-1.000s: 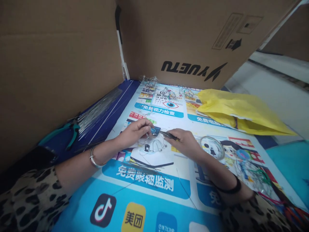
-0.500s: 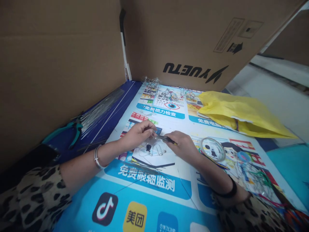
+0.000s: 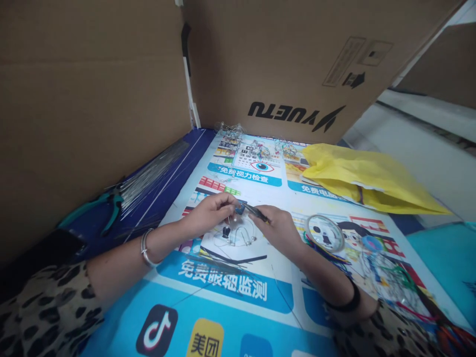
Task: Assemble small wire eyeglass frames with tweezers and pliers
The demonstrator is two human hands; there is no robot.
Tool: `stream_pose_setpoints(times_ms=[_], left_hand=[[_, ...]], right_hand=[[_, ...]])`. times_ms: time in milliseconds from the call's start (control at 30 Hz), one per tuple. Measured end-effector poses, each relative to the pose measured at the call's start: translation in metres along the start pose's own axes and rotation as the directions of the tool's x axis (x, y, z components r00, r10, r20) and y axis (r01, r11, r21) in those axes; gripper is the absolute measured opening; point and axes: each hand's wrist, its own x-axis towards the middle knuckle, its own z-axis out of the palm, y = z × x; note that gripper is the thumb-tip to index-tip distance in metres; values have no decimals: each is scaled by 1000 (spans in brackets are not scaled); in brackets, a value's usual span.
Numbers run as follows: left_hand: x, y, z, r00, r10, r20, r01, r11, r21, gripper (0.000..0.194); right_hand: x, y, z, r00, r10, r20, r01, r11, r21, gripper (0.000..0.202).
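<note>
My left hand [image 3: 210,212] pinches a thin wire piece with beads [image 3: 238,233] that hangs down over the printed poster [image 3: 230,292]. Small loops with beads and a dark bead dangle just below my fingers. My right hand [image 3: 277,228] grips small dark pliers [image 3: 251,210], their tip meeting the wire right beside my left fingertips. Both hands hover low over the middle of the poster. A silver bangle sits on my left wrist, a black band on my right.
Cardboard walls [image 3: 92,89] stand at the left and back. Teal-handled pliers [image 3: 94,210] and a bundle of straight wires [image 3: 152,171] lie at the left. A yellow plastic bag [image 3: 364,173], a clear round lid [image 3: 324,233] and coloured wire pieces [image 3: 386,267] lie at the right.
Both hands stay together on the wire piece, with only small shifts of the plier tip. The view has moved slightly.
</note>
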Motion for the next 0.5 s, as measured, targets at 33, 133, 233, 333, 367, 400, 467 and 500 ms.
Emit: stream_pose_setpoints(times_ms=[33, 133, 233, 333, 367, 400, 467, 500], left_hand=[[0, -1, 0, 1000, -11, 23, 11, 1000, -8, 11], [0, -4, 0, 998, -32, 53, 33, 999, -20, 15], [0, -5, -1, 1000, -2, 27, 2, 1000, -1, 17], [-1, -2, -2, 999, 28, -17, -27, 998, 58, 18], [-1, -1, -2, 999, 38, -29, -35, 995, 89, 18], [-1, -1, -2, 998, 51, -38, -45, 991, 127, 18], [-1, 1, -2, 995, 86, -48, -74, 974, 212, 18], [-2, 1, -2, 993, 104, -51, -88, 963, 253, 18]], right_hand=[[0, -1, 0, 1000, 13, -2, -13, 1000, -1, 19], [0, -3, 1, 999, 39, 3, -39, 999, -22, 19], [0, -4, 1, 999, 37, 30, -35, 998, -50, 19], [0, -4, -1, 996, 1, 92, 8, 995, -99, 18], [0, -4, -2, 993, -13, 117, 27, 992, -120, 18], [0, -5, -3, 990, -25, 139, 44, 989, -138, 18], [-1, -5, -5, 987, -32, 160, 59, 984, -170, 18], [-1, -6, -6, 986, -28, 161, 58, 982, -181, 18]])
